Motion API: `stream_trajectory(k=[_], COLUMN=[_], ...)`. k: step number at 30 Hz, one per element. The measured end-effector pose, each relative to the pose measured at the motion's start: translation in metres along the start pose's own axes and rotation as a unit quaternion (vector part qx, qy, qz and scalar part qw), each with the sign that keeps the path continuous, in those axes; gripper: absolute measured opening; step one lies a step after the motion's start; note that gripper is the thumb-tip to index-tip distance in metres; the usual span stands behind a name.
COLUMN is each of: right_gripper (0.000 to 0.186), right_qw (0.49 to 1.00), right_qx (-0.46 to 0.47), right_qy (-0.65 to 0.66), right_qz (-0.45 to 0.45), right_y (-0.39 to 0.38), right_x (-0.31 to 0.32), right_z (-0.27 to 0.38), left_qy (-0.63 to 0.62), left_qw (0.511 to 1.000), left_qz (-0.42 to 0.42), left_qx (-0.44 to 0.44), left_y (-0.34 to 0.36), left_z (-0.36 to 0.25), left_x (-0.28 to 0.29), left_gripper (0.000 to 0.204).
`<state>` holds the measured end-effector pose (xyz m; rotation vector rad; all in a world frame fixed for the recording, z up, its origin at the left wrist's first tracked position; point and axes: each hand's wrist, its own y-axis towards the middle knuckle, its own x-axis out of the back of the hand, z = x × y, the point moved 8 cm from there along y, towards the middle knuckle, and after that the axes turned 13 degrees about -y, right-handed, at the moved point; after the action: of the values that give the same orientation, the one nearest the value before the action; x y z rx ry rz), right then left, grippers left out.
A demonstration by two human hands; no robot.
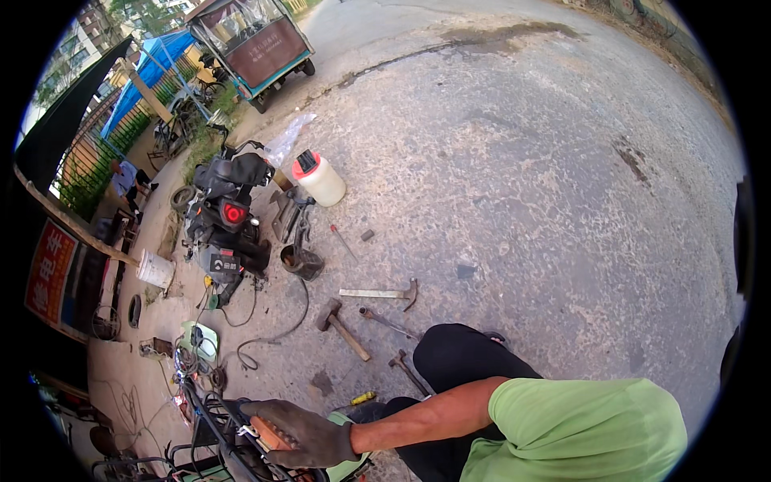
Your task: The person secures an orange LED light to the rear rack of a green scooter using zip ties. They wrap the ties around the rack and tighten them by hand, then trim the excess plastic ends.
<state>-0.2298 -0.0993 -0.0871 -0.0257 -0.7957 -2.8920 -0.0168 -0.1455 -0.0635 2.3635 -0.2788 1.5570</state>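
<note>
Right hand (316,434) around orange piece (273,435) — long axis slanting down-right.

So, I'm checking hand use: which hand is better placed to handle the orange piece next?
Probably the right hand: it appears to hold the orange piece, while the left hand is out of view.

Pale green across the shirt (574,430) and black on the trousers (462,353), with dark grey on the gloved right hand (309,430) and orange on the object (273,435) in its grasp. Black on the scooter (229,173), bright red at its tail lamp (234,213); creamy white under a red lid (299,172) on the container (325,186). Maroon and teal on the three-wheeler (273,52), vivid blue on the canopy (157,68), mottled grey over the pavement (522,209).
</note>
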Motion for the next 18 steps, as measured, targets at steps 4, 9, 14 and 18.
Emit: stream_trajectory(k=[4,9,14,18], right_gripper=[0.084,0.084,0.084,0.083], right_qw=[0.999,0.999,0.999,1.0], right_qx=[-0.02,-0.027,-0.025,-0.022], right_qy=[0.021,0.019,0.013,-0.002], right_qz=[0.013,0.02,0.022,0.018], right_y=[0.0,0.0,0.001,0.0], right_x=[0.003,0.006,0.002,-0.001], right_z=[0.003,0.004,0.005,-0.003], left_qy=[-0.324,-0.153,-0.564,-0.574], left_qw=[0.934,0.983,0.789,0.701], left_qz=[-0.001,0.103,0.061,-0.111], left_qx=[0.149,-0.006,0.233,0.408], left_y=[-0.011,0.0,0.002,0.001], left_z=[-0.004,-0.089,-0.03,-0.092], left_x=[-0.012,0.012,-0.005,-0.008], left_gripper=[0.025,0.024,0.034,0.048])
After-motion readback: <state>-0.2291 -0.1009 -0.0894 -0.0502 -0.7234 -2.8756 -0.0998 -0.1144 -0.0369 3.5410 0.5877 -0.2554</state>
